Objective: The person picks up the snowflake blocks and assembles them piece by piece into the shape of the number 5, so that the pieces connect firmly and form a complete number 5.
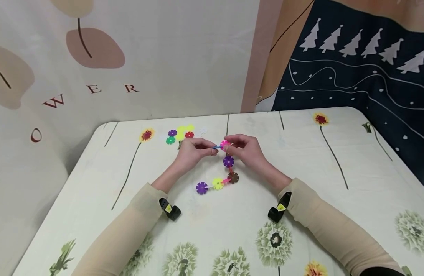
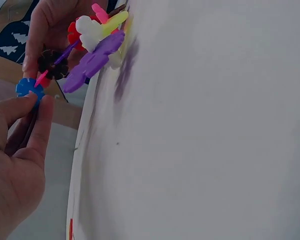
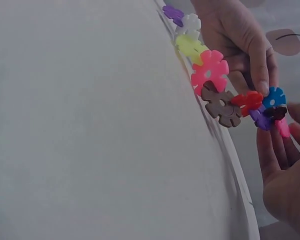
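Observation:
My left hand (image 1: 194,151) pinches a blue snowflake disc (image 2: 27,89) between thumb and fingers. Opposite it, my right hand (image 1: 244,151) pinches a bright pink snowflake disc (image 1: 224,145) at the upper end of a chain. The blue disc's edge meets the pink one in the left wrist view. Below the right hand the chain runs through a dark disc (image 2: 53,64), a purple disc (image 1: 228,161), a red disc (image 3: 248,102), a brown disc (image 1: 233,177), another pink disc (image 3: 210,71), a yellow disc (image 1: 217,183), a white disc (image 3: 191,24) and an end purple disc (image 1: 202,188).
Behind the left hand lie loose discs: several yellow ones (image 1: 180,133), a purple one (image 1: 172,133), a green one (image 1: 170,140), a red one (image 1: 189,135) and pale ones (image 1: 203,131). A flower-patterned cloth (image 1: 136,226) covers the table, whose far edge meets a hanging curtain (image 1: 184,76).

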Available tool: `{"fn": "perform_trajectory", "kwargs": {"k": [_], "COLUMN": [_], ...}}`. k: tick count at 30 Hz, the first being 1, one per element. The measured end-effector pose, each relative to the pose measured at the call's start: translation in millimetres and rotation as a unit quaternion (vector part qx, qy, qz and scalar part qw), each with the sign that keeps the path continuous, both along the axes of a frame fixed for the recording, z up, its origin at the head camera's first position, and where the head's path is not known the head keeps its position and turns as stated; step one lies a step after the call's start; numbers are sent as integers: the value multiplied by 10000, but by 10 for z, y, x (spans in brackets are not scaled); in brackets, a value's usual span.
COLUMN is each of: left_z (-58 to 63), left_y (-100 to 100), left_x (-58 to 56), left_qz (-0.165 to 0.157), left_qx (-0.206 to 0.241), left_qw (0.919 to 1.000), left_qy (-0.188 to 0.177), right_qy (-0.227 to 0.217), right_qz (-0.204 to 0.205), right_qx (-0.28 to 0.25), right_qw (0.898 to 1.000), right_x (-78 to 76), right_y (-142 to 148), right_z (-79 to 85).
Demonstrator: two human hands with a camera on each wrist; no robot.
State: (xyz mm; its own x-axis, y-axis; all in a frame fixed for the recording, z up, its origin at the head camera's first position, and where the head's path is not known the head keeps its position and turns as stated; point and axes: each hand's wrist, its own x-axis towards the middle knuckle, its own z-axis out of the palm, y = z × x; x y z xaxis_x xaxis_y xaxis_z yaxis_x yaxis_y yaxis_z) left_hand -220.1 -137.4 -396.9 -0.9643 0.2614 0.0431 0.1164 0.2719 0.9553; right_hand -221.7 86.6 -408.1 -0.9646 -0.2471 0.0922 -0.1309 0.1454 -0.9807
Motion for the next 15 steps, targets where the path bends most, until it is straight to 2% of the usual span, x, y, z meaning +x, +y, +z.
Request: {"fn": "perform_trajectory", "kwargs": {"k": [3, 11, 15], "left_z": [-1, 2, 10], "left_y": [-1, 12, -34], "left_x": [0, 11, 12], "left_qz": [63, -27, -79], "left_qx": [-55, 37, -300], "left_qw": [10000, 9999, 9993], "left_qy": [-41, -135, -211], "right_qy": [238, 347, 334], "right_qz": [-34, -16, -31], "right_qx": [189, 102, 69], "right_qw": [9995, 9993, 9994], "right_x": [9, -3, 2], "right_y": [-22, -87, -76], "right_z": [-2, -8, 3]}}
